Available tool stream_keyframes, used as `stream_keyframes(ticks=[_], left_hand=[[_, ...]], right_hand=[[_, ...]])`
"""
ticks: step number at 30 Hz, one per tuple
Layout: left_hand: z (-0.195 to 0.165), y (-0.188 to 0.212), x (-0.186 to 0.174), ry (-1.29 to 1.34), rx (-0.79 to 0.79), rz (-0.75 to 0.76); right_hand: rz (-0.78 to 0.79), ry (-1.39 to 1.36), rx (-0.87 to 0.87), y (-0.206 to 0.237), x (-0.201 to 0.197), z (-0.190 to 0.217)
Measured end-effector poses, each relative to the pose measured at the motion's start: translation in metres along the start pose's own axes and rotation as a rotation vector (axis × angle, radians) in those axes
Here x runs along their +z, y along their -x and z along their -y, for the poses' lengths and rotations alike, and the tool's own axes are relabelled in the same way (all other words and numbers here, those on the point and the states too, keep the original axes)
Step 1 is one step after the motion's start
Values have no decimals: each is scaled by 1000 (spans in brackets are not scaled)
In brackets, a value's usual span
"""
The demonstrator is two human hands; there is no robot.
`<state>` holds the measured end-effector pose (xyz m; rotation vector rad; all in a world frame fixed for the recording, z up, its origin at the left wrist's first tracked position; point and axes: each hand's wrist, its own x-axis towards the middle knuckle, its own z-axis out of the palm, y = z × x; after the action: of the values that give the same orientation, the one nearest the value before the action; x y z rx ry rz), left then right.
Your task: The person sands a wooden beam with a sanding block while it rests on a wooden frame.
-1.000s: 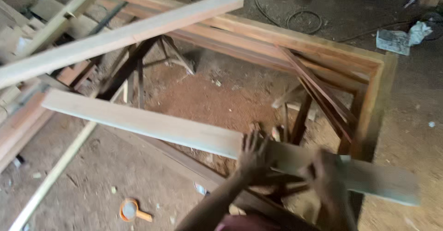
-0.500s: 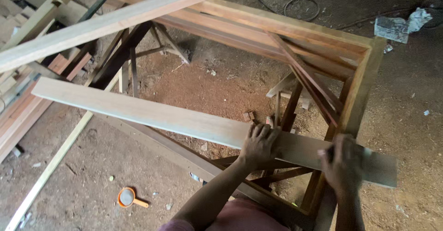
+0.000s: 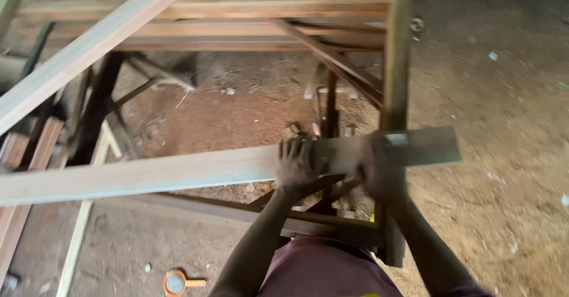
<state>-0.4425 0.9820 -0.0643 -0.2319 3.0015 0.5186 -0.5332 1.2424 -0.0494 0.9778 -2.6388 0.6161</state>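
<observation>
A long pale wooden plank (image 3: 178, 172) lies nearly level across a reddish wooden frame (image 3: 396, 60), its right end past the frame's right post. My left hand (image 3: 298, 165) presses on the plank with fingers spread over its top edge. My right hand (image 3: 379, 166) grips the plank just beside the right post. Both forearms reach up from the bottom of the view. The picture is blurred by motion.
A second pale plank (image 3: 89, 48) slants across the frame's upper left. More boards (image 3: 24, 155) lie stacked at the left. An orange round tool (image 3: 176, 283) lies on the dirt floor near my left elbow. Dirt ground spreads to the right.
The plank has swung from a slant to nearly level and shifted right in view. Both hands stayed on it, and the camera moved closer over the frame.
</observation>
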Motion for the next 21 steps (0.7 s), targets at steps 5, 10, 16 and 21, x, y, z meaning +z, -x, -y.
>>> stream_keyframes(ticks=[5,10,16,21], left_hand=[[-2,-1,18,-54,24,-98],[-3,1,23,-15,53,-148],[-27,0,26,36,96,-125],[-52,4,26,-78,265,-78]], right_hand=[[-31,163,257,21,-4,-22],[8,-13,-81,31,-6,-36],[14,92,132,25,-17,-46],[35,88,108,18,-28,-66]])
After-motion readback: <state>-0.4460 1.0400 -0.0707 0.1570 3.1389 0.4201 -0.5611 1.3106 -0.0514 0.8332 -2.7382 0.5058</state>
